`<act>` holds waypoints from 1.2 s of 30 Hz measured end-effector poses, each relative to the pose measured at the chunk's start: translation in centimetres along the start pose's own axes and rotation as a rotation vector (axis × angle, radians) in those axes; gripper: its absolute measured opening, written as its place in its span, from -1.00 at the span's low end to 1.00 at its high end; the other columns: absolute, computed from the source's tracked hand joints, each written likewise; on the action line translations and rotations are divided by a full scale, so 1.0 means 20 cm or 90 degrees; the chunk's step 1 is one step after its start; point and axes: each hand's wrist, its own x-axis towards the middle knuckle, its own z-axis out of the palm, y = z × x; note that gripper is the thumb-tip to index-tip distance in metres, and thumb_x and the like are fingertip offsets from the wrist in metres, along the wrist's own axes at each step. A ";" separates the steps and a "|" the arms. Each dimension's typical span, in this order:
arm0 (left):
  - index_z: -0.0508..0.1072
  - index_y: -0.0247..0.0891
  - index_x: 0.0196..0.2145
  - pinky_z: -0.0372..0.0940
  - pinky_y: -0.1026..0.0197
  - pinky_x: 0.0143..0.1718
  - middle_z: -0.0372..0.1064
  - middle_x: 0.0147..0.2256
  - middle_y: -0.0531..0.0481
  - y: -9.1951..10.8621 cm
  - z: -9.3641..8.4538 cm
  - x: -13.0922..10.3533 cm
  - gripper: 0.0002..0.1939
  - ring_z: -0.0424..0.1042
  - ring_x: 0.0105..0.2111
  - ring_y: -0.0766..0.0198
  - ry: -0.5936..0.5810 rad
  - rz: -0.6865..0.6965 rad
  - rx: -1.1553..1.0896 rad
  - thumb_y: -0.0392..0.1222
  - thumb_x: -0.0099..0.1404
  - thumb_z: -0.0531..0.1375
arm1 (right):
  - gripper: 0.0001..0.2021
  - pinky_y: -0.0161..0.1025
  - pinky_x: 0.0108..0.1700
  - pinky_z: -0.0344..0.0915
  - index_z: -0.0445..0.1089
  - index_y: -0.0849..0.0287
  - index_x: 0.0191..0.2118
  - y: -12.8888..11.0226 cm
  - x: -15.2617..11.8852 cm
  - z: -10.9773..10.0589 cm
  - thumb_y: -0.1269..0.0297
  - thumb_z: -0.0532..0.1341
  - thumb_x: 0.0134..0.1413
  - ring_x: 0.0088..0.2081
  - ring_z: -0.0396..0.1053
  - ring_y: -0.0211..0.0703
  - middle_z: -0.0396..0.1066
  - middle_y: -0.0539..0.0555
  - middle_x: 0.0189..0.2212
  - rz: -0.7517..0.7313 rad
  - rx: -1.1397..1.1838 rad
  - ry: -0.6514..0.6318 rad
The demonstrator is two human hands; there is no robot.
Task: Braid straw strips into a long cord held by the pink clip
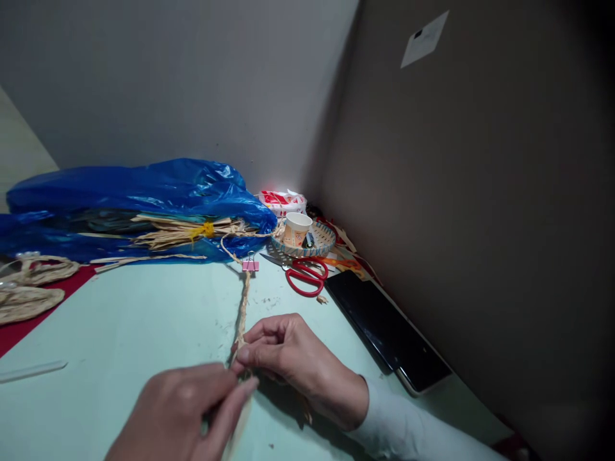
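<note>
One braided fibre cord (246,301) lies lengthwise on the table, its far part under one pink binder clip (250,266), with a thinner length running on beyond. Two hands work its near end: the right hand (298,365) pinches the braid between thumb and forefinger; the left hand (187,410), blurred and cut off below, has thumb and forefinger close together at the strands, though whether they grip cannot be told. The number of pale loose strands (239,429) is likewise indistinct.

Beyond the clip: one pair of red-handled scissors (305,294), one shallow woven basket (329,238) with one paper cup (294,232) inside, and one red-and-white packet (283,202) behind. An orange object (348,264) is partly hidden. To the right, dark flat devices (379,320), apparently two, overlap. To the left, one fibre bundle (168,235) with one yellow tie (207,229) rests against crumpled blue plastic (144,186). Two woven pieces (29,304), cropped by the left edge, lie on red cloth (72,288); one white strip (33,371) lies nearer.

The tabletop (120,320) is pale green, flecked with scraps. Grey walls (192,77) meet behind; the right one, shadowed, bears one white paper (425,40).
</note>
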 end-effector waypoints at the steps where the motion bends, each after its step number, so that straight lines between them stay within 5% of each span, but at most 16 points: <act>1: 0.37 -0.14 -0.66 0.13 0.20 -0.48 0.29 -0.67 0.06 0.00 -0.04 0.03 -0.62 0.29 -0.62 0.25 0.033 -0.025 -0.022 -0.03 0.29 0.12 | -0.92 -0.39 -0.47 0.04 0.43 0.30 -0.50 0.00 0.00 0.00 0.41 0.34 -0.16 -0.58 0.16 -0.41 0.38 -0.04 -0.61 -0.001 0.002 0.001; 4: 0.47 -0.12 -0.53 0.23 0.22 -0.40 0.42 -0.50 0.02 0.01 -0.11 0.10 -0.70 0.39 -0.44 0.16 0.053 -0.145 -0.164 0.12 0.17 0.20 | -0.88 -0.38 -0.47 0.03 0.42 0.29 -0.50 0.01 0.00 0.00 0.36 0.34 -0.13 -0.57 0.14 -0.40 0.38 -0.04 -0.62 -0.013 -0.004 -0.023; 8: 0.45 -0.16 -0.37 0.06 0.32 -0.58 0.32 -0.52 0.11 -0.01 -0.06 0.14 -0.67 0.22 -0.57 0.32 -0.151 -0.363 -0.434 0.12 0.05 0.34 | -0.74 -0.36 -0.52 -0.10 0.37 0.25 -0.46 0.03 0.01 -0.02 0.25 0.43 -0.19 -0.61 0.03 -0.42 0.24 -0.14 -0.67 -0.037 0.000 -0.031; 10: 0.40 -0.19 -0.43 -0.11 0.35 -0.62 0.16 -0.58 0.20 -0.02 -0.03 0.13 -0.66 0.03 -0.64 0.42 -0.207 -0.400 -0.497 0.07 0.02 0.37 | -0.78 -0.36 -0.52 -0.10 0.35 0.25 -0.44 0.04 0.02 -0.03 0.27 0.40 -0.12 -0.62 0.01 -0.42 0.20 -0.15 -0.66 -0.039 -0.032 -0.038; 13: 0.40 -0.23 -0.48 -0.05 0.34 -0.58 0.17 -0.58 0.19 -0.04 -0.02 0.13 -0.66 0.06 -0.60 0.40 -0.210 -0.355 -0.484 0.08 0.02 0.36 | -0.95 -0.37 -0.48 0.00 0.40 0.26 -0.41 0.02 0.01 -0.04 0.40 0.24 0.03 -0.59 0.08 -0.38 0.23 -0.12 -0.63 -0.081 -0.176 -0.067; 18: 0.44 -0.26 -0.54 0.06 0.29 -0.48 0.26 -0.59 0.11 -0.04 -0.03 0.13 -0.67 0.18 -0.52 0.28 -0.135 -0.274 -0.325 0.08 0.10 0.27 | -0.82 -0.36 -0.40 0.05 0.49 0.23 -0.38 -0.02 -0.05 -0.04 0.44 0.13 0.14 -0.48 0.22 -0.30 0.41 -0.01 -0.53 -0.228 -0.535 -0.027; 23: 0.34 -0.23 -0.58 0.00 0.28 -0.47 0.10 -0.59 0.16 -0.05 0.00 0.10 -0.66 0.10 -0.50 0.29 -0.093 -0.226 -0.208 0.04 0.19 0.22 | -0.80 -0.29 -0.47 -0.09 0.41 0.22 -0.47 0.01 -0.10 -0.01 0.45 0.11 0.11 -0.58 -0.06 -0.31 0.30 0.00 -0.61 -0.271 -0.766 0.063; 31: 0.36 -0.22 -0.55 -0.18 0.26 -0.57 -0.02 -0.64 0.23 -0.03 -0.01 0.11 -0.71 -0.06 -0.60 0.37 -0.128 -0.301 -0.332 0.01 0.18 0.21 | -0.80 -0.26 -0.47 -0.15 0.29 0.21 -0.51 -0.01 -0.12 0.01 0.42 0.12 0.13 -0.57 -0.09 -0.34 0.14 -0.07 -0.64 -0.290 -0.755 0.082; 36: 0.37 -0.25 -0.56 -0.04 0.29 -0.50 0.10 -0.58 0.17 -0.02 -0.01 0.11 -0.74 0.06 -0.52 0.35 -0.094 -0.262 -0.311 -0.06 0.19 0.20 | -0.78 -0.29 -0.49 -0.15 0.27 0.22 -0.53 -0.05 -0.12 0.01 0.41 0.11 0.14 -0.57 -0.08 -0.36 0.08 -0.11 -0.66 -0.262 -0.657 0.063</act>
